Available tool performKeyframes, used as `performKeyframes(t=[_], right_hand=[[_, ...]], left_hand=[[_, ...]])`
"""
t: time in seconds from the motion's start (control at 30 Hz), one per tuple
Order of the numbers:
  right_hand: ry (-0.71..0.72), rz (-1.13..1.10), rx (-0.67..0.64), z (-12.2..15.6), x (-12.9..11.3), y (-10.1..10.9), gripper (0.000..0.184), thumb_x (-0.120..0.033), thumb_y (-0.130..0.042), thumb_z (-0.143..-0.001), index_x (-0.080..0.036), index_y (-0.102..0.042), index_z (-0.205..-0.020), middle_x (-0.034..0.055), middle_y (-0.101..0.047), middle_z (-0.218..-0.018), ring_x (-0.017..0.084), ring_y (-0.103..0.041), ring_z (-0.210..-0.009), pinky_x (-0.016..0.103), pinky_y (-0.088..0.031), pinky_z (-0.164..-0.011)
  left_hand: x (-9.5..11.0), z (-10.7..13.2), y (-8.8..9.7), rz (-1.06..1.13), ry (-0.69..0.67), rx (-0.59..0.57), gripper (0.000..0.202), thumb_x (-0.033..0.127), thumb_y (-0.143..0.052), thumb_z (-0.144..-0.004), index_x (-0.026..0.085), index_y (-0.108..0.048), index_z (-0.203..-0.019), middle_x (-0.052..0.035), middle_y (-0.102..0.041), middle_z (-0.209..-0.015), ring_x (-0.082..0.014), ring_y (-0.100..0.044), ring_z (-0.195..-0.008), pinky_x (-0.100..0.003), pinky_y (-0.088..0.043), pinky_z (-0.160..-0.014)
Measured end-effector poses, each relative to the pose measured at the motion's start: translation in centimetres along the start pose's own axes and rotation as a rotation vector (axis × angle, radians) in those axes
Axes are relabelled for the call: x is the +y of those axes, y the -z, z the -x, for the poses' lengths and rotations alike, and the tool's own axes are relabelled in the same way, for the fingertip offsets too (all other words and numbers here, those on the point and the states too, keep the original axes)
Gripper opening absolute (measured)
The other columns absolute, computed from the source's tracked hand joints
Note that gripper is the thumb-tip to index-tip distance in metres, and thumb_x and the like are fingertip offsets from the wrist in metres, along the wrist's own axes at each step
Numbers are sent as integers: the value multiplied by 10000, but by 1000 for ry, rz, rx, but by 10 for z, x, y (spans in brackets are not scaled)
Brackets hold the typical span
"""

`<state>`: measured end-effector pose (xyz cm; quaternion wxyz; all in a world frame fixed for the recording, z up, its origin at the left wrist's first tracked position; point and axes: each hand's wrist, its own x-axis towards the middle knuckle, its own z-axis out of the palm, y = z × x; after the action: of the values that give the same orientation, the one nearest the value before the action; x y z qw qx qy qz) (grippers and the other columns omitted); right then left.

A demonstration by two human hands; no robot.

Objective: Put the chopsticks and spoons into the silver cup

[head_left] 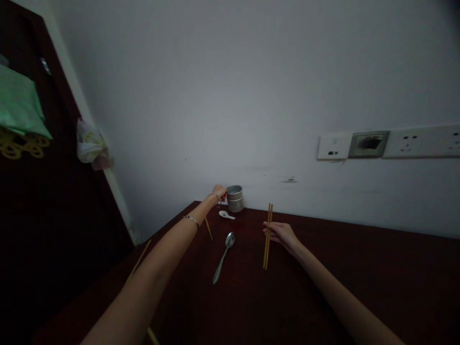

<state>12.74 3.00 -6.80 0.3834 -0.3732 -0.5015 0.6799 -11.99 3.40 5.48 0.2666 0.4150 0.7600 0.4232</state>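
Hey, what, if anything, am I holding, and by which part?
Your right hand holds two chopsticks near mid-length; whether your left hand holds the metal cup is unclear.

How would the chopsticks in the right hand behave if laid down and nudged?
The chopsticks look slim and wooden, so probably light. Straight along their length, they seem stiff. Narrow sticks might roll, but their cross-section is too small to tell.

Grip of left hand too small to tell; forearm partly hides loose chopsticks.
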Motion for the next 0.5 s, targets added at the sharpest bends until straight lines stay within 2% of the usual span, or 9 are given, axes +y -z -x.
performKeyframes(t=[0.1,0.2,0.37,0.5], right_hand=[[23,13,-14,-2,4,-1,226,-291,-676,-643,-93,-600,-721,70,-657,-646,96,-594,-519,174,-478,-473],[25,15,-18,-4,5,0,237,-294,-673,-645,-89,-603,-740,73,-655,-643,98,-592,-511,180,-481,-469],[24,29,-22,-4,5,1,245,-304,-674,-644,-88,-602,-734,83,-658,-665,99,-596,-523,180,-482,-471],[24,30,-30,-4,5,0,247,-309,-678,-640,-92,-600,-729,80,-659,-667,99,-598,-525,177,-479,-467]], left_hand=[[-3,-5,-24,-5,-20,24,189,153,-480,-753,118,-494,-568,50,-350,-338,-57,-352,-337,-190,-328,-410],[-8,-12,-38,-9,-20,27,176,144,-486,-744,104,-511,-574,43,-377,-356,-61,-371,-347,-199,-349,-426],[-17,-22,-46,-5,-1,18,147,148,-489,-746,81,-546,-628,33,-403,-372,-70,-396,-352,-221,-388,-447],[-19,-20,-48,0,18,10,135,171,-510,-745,76,-561,-662,20,-425,-382,-82,-418,-366,-229,-393,-447]])
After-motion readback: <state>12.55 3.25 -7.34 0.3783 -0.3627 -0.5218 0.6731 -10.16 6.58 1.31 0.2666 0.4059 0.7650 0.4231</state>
